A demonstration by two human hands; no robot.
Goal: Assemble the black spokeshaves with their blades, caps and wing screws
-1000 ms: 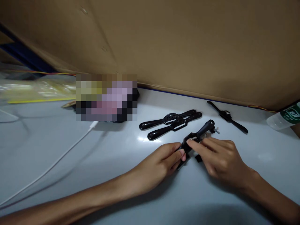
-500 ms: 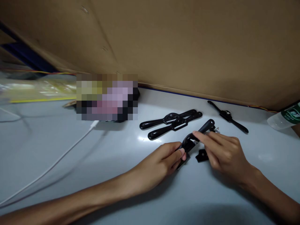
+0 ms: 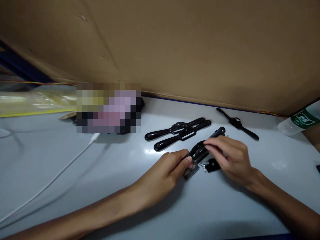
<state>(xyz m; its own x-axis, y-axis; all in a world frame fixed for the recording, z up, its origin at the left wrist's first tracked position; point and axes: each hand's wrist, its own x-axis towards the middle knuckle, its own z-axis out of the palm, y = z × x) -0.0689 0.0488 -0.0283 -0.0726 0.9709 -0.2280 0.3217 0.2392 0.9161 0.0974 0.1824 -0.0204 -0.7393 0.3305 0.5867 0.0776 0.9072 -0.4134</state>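
Left hand [image 3: 172,170]: closed round the near end of a black two-handled metal tool [image 3: 202,155], which lies at its 2 o'clock; right hand [image 3: 230,155]: fingertips drawn narrow at the tool's frame, grip on it not discernible, tool at its 9 o'clock; newly visible at the right hand's 8 o'clock, a silver wing-shaped screw [image 3: 204,167] beside a small black plate [image 3: 212,165]; judged a loose fitting, off the frame; at the tool's 10 o'clock, two glossy black two-handled tools [image 3: 183,135], close together.
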